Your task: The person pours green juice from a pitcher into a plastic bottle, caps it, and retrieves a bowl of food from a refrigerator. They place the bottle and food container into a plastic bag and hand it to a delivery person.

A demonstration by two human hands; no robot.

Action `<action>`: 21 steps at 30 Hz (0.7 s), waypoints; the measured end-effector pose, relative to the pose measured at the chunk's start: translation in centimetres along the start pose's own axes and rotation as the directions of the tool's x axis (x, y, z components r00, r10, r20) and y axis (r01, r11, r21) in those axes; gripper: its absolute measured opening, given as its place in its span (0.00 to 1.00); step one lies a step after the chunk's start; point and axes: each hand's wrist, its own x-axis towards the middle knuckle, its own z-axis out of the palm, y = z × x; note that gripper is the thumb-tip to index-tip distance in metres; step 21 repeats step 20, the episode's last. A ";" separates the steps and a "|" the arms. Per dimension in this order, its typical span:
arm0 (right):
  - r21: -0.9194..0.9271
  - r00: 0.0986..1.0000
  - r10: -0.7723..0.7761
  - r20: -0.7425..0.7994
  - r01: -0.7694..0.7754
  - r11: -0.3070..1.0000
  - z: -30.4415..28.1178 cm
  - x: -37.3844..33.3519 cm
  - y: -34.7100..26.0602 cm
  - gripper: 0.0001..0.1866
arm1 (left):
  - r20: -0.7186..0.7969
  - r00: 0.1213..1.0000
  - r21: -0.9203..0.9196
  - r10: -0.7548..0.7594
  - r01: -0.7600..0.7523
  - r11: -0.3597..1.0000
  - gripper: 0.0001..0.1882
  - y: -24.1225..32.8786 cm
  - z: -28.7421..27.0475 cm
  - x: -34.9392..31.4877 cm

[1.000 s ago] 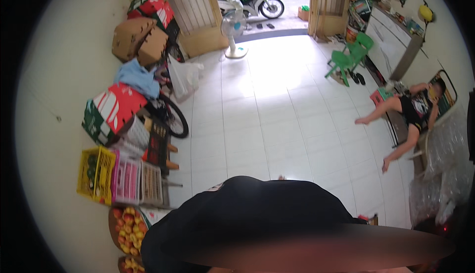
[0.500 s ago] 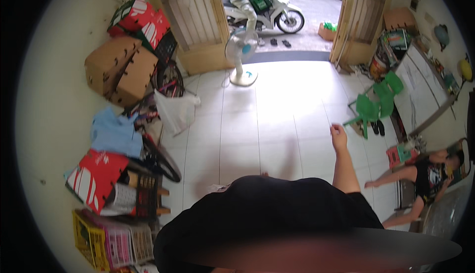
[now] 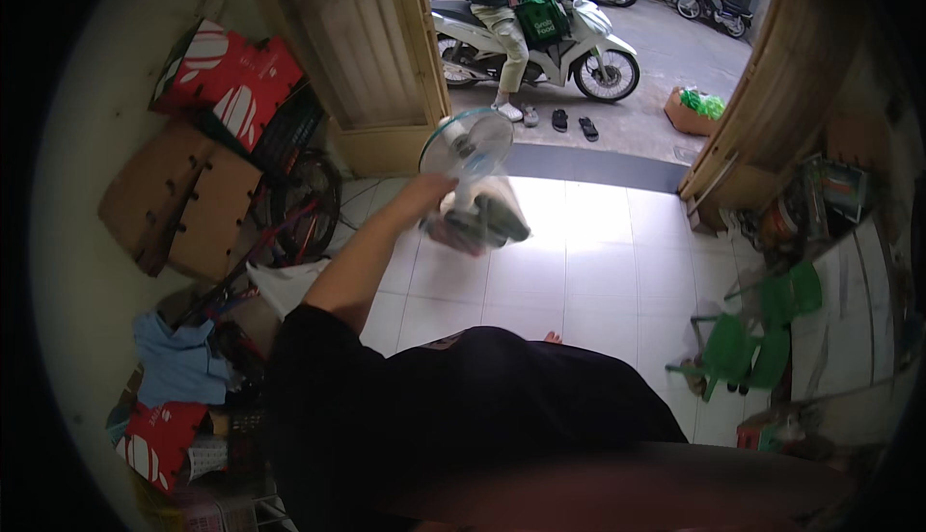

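My left arm reaches forward, and my left hand (image 3: pixel 434 194) is closed on a see-through plastic bag (image 3: pixel 487 218). Inside the bag are dark green, long shapes and something reddish, blurred by motion. Just beyond the hand stands a white pedestal fan (image 3: pixel 468 146) with a round guard, partly hidden by the hand and bag. My right hand is out of sight. A small patch of bare skin (image 3: pixel 552 337), which looks like toes, shows past the edge of my black shirt.
Beyond the open doorway a person sits on a white motorbike (image 3: pixel 579 45) with a green bag. Sandals (image 3: pixel 559 121) lie outside the sill (image 3: pixel 598 163). Cardboard boxes (image 3: pixel 183 204) and a bicycle (image 3: pixel 307 204) line the left wall; green chairs (image 3: pixel 728 349) stand right.
My left hand has come into view, holding the bag out toward the doorway. My right hand has gone out of view. The view has moved nearer the door.
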 end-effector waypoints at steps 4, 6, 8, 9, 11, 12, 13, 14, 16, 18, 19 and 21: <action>-0.048 0.997 0.016 -0.078 -0.020 0.999 -12.3 15.7 -2.7 0.24 | -0.162 0.963 0.251 0.215 -0.170 0.953 0.21 12.3 -2.0 17.8; -0.132 0.989 -0.034 -0.141 0.016 0.991 -19.4 24.2 -4.8 0.25 | -0.065 0.973 0.272 0.222 -0.197 0.942 0.23 15.6 -4.9 28.3; -0.291 0.936 -0.133 -0.325 0.035 0.956 -29.0 31.2 -4.3 0.25 | -0.181 0.915 0.536 0.362 -0.217 0.816 0.24 19.3 -2.8 38.8; -0.433 0.862 -0.238 -0.448 0.024 0.901 -34.5 33.1 -3.4 0.25 | -0.097 0.888 0.607 0.449 -0.305 0.734 0.24 21.1 -1.9 44.2; -0.139 0.849 -0.187 -0.494 0.135 0.981 -38.9 41.1 -16.7 0.20 | -0.067 0.879 0.779 0.472 -0.250 0.575 0.24 21.0 -5.0 51.3; 0.089 0.800 -0.180 -0.573 0.279 0.956 -40.5 42.9 -23.4 0.18 | -0.090 0.869 0.797 0.487 -0.230 0.558 0.24 20.6 -6.8 55.0; 0.300 0.738 -0.117 -0.664 0.407 0.863 -42.5 44.0 -27.7 0.17 | -0.098 0.847 0.801 0.522 -0.244 0.547 0.23 20.7 -8.0 59.6; 0.324 0.758 -0.127 -0.640 0.416 0.850 -43.8 44.7 -30.6 0.15 | -0.101 0.855 0.790 0.509 -0.242 0.564 0.24 20.3 -8.4 63.8; 0.366 0.793 -0.150 -0.591 0.429 0.826 -46.8 46.1 -35.6 0.11 | -0.108 0.871 0.761 0.479 -0.238 0.604 0.24 20.2 -9.6 72.0; 0.521 0.779 0.034 -0.626 0.385 0.762 -45.2 48.6 -33.1 0.13 | -0.094 0.887 0.660 0.453 -0.285 0.696 0.24 21.0 -9.4 79.6; 0.780 0.890 0.213 -0.403 0.212 0.589 -43.6 49.4 -33.0 0.13 | -0.084 0.914 0.623 0.397 -0.263 0.737 0.24 19.8 -9.7 82.7; 0.781 0.893 0.207 -0.400 0.215 0.586 -44.3 50.2 -34.9 0.13 | -0.044 0.953 0.619 0.300 -0.210 0.757 0.20 20.0 -11.3 86.5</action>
